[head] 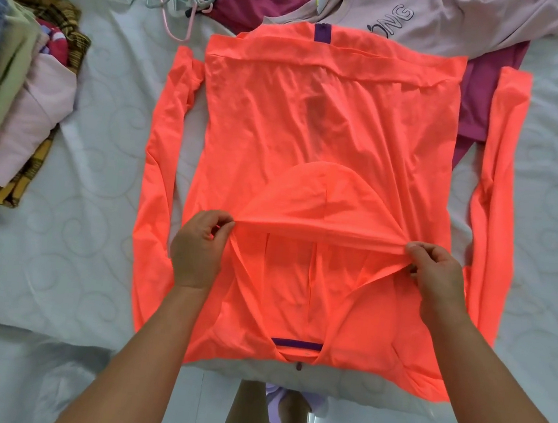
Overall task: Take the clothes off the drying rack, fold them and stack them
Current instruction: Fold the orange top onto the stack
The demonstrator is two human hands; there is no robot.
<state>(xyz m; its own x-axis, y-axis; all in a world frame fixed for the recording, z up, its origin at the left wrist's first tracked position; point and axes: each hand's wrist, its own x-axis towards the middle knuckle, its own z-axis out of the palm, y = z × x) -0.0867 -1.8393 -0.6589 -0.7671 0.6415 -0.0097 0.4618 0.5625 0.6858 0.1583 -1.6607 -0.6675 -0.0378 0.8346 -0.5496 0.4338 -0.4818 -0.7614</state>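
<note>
Pale pink shirt (446, 18), beyond the fingers (222, 219), bears partial lettering "ONG". Neon-orange hooded jacket (315, 118), purple zip trim, lies flat on white bed (78, 242). Left hand (197, 251) and right hand (435, 279) each pinch one end of the hood's (317, 198) folded edge. Folded stack (18, 87) lies well left of the left fingers.

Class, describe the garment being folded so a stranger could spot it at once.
On the white quilted bed, look in the middle, between the folded stack on the left and the loose pink clothes at the far edge. The jacket lies spread flat there; it alone is neon orange, hooded, with purple trim.
</note>
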